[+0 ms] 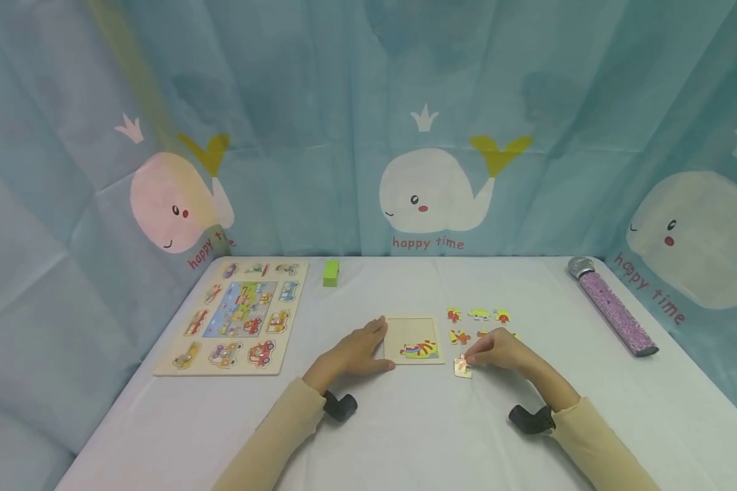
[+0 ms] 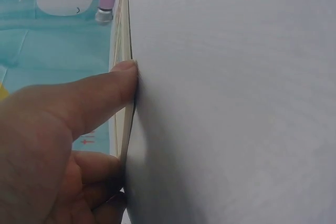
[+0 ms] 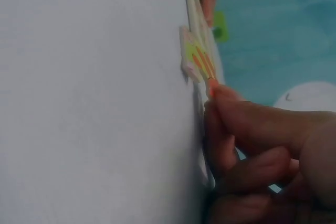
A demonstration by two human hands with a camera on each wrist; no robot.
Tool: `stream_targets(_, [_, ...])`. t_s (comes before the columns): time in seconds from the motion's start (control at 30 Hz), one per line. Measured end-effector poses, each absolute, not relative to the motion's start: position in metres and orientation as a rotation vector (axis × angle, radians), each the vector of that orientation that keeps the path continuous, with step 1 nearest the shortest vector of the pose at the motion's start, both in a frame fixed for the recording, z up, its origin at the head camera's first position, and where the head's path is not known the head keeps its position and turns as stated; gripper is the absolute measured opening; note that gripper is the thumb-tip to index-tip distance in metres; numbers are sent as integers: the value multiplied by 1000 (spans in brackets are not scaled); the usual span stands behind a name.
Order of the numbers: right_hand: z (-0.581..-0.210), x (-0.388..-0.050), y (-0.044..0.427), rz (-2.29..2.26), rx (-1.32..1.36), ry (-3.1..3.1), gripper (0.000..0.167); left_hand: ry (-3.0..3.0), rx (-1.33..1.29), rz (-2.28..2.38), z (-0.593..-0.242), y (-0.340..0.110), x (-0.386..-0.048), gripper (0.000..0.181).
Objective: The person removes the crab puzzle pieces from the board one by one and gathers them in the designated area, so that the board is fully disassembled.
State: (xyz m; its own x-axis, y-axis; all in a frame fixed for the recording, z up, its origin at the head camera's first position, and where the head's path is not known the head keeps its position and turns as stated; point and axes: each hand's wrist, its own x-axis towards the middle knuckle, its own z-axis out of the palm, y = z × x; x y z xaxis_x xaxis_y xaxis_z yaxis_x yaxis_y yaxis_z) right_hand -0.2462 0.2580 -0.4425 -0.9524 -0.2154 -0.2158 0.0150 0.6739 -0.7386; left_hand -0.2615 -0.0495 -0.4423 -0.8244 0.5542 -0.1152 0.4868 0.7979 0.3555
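Observation:
A square wooden puzzle board (image 1: pixel 405 327) lies on the table, with joined colourful pieces (image 1: pixel 420 350) in its lower right part. My left hand (image 1: pixel 356 351) holds the board at its left side, the thumb on the near edge and the fingers by the far left corner. In the left wrist view the thumb (image 2: pixel 113 85) presses the board's edge (image 2: pixel 127 119). Between thumb and forefinger, my right hand (image 1: pixel 500 350) pinches a puzzle piece (image 1: pixel 463 368) just right of the board. The right wrist view shows this piece (image 3: pixel 197 59) tilted, its tip under the fingertips.
Loose puzzle pieces (image 1: pixel 480 314) lie in rows behind the right hand, which partly covers some. A larger vehicle peg puzzle (image 1: pixel 221 361) is at the left. A green block (image 1: pixel 331 273) stands at the back; a glittery pink microphone (image 1: pixel 617 310) lies at the right. Whale-printed curtains enclose the table.

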Motion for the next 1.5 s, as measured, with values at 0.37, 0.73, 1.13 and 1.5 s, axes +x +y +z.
stream_targets(0.37, [-435, -252, 248, -1109, -196, 2642, 10, 2788, 816, 461, -442, -54, -264, 83])
stream_targets(0.73, [-420, -272, 194, -963, -646, 2687, 11, 2787, 842, 445, -442, -54, -267, 83])
stream_targets(1.13, [-425, -267, 171, -936, -483, 2680, 18, 2774, 869, 399, -446, -46, -266, 84])
stream_targets(1.5, [-430, -266, 163, -865, -468, 2708, 20, 2781, 820, 413, -440, -49, -261, 83])
